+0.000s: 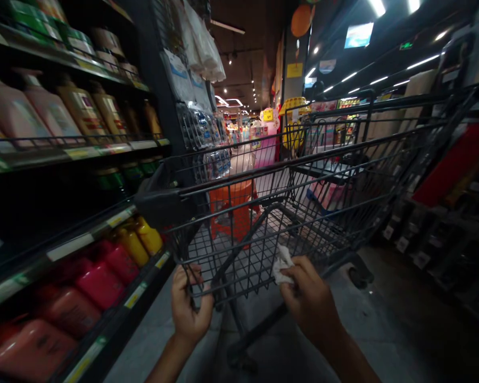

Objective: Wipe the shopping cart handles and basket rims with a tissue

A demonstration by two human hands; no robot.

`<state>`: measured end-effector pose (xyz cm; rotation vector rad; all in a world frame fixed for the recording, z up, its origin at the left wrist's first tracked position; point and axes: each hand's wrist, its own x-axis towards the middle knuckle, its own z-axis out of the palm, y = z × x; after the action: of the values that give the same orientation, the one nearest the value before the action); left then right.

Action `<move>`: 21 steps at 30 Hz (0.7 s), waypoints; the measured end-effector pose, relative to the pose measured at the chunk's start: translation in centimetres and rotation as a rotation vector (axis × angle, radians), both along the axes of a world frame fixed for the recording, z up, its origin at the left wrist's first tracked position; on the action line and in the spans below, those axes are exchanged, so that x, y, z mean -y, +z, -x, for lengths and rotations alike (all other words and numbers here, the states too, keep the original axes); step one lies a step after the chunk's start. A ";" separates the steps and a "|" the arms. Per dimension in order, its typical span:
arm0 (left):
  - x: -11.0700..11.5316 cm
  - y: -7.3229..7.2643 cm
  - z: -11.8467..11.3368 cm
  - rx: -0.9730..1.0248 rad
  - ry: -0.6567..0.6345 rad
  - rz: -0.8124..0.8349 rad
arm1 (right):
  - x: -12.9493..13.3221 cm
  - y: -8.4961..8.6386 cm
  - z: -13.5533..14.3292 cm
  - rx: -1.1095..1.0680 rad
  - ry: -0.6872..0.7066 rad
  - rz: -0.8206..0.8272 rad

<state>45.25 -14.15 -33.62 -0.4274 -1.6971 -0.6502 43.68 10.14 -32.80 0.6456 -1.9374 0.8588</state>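
A dark wire shopping cart [231, 187] stands sideways in front of me. At its lower left corner, my left hand [189, 306] is closed round the basket's wires, with the thumb on the near side. My right hand [309, 295] pinches a crumpled white tissue [282, 264] against the wires on the cart's near side, low and right of the middle. Part of the tissue is hidden by my fingers. Below the basket, the cart's frame reaches down to a caster wheel [242, 359], and another wheel [360, 274] shows at the right.
Shelves of pump bottles [50, 106] and pink jugs [99, 282] line the left side, close to the cart's corner. An orange stool [233, 205] stands behind the basket wires. Hanging packaged goods [419, 234] fill the dark right side. Grey floor tiles [151, 330] lie below.
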 end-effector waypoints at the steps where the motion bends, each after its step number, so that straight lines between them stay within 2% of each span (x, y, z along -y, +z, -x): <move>1: 0.1 -0.1 0.2 0.001 0.004 -0.009 | -0.2 0.6 -0.5 0.003 0.004 0.024; 4: 0.3 -0.4 0.6 0.007 0.007 -0.029 | -0.4 3.4 -1.4 -0.099 -0.022 0.173; 7: 0.3 -0.7 0.9 0.004 0.012 -0.047 | 0.1 6.7 -0.5 -0.207 -0.069 0.313; 9: 0.3 -0.9 1.2 -0.005 0.015 -0.056 | 0.8 8.3 0.6 -0.234 -0.028 0.262; 11: 0.3 -1.0 1.5 -0.014 0.020 -0.062 | 1.6 8.7 1.7 -0.220 0.024 0.197; 14: 0.4 -1.0 1.9 -0.015 0.027 -0.066 | 3.0 6.7 2.3 -0.174 0.080 0.182; 17: 0.6 -1.1 2.3 -0.005 0.025 -0.073 | 4.2 2.4 2.2 -0.109 0.148 0.140; 19: 0.7 -1.2 2.7 0.008 0.025 -0.086 | 4.6 -0.6 2.2 -0.098 0.139 0.099; 21: 0.7 -1.2 3.0 0.021 0.022 -0.101 | 4.7 -2.9 2.4 -0.087 0.116 0.058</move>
<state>42.20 -14.89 -34.79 -0.3313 -1.6783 -0.7225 41.31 5.42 -35.65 0.7547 -1.8047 0.9403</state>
